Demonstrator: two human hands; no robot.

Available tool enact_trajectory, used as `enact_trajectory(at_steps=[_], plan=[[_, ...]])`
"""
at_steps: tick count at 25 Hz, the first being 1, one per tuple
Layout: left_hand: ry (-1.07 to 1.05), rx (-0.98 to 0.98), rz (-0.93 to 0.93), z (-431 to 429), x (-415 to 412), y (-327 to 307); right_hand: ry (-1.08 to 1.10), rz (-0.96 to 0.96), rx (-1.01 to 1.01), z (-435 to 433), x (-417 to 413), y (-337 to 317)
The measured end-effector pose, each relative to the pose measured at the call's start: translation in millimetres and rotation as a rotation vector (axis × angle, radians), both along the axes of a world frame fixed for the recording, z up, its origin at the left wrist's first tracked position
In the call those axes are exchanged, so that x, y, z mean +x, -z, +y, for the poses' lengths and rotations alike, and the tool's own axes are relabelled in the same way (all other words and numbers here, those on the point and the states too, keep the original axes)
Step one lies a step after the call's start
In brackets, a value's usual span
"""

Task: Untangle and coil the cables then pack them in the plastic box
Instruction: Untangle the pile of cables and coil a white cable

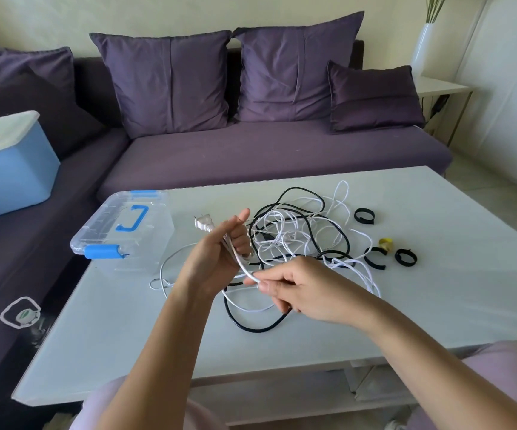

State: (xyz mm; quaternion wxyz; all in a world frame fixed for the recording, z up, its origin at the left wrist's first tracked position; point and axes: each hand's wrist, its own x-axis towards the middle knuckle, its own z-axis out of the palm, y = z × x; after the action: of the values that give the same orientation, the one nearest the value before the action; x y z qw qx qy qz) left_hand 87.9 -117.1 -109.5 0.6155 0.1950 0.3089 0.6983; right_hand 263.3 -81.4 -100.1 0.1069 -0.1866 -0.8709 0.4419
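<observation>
- head view: what were the hands doing?
- the left hand (217, 259) was raised above the table (437, 305), fingers curled round a white cable (245, 268) just behind its two-pin plug (203, 224), which stuck out past the hand to the far left. the right hand (300, 290) sat nearer and to the right, pinching the same white cable between thumb and fingertips.
- and the other cables?
- a tangle of cables (297, 240), white and black looped through one another, lay on the table just beyond and right of the hands. one black cable (251, 327) curved out of it toward the near edge, below the right hand.
- where was the plastic box?
- the plastic box (120, 231) stood on the far left part of the table, left of the tangle and apart from it. its lid was on, with a blue handle on top and blue latches at its ends.
- anything else?
- right of the tangle lay three black straps (364, 216), curled into rings or part rings. a small yellow item (386, 243) sat among them; i could not tell what it was. behind the table stood a purple sofa (266, 150) with cushions, and a blue bin (12, 172) with a white lid sat on its left end.
</observation>
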Motion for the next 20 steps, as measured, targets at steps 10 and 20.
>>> enact_trajectory(at_steps=[10, 20], plan=[[0.852, 0.359, 0.258, -40, 0, -17, -0.068, -0.227, -0.114, 44, 20, 20], [0.947, -0.122, 0.882, -32, 4, -12, 0.531, 0.137, 0.04, 106, 29, -50]])
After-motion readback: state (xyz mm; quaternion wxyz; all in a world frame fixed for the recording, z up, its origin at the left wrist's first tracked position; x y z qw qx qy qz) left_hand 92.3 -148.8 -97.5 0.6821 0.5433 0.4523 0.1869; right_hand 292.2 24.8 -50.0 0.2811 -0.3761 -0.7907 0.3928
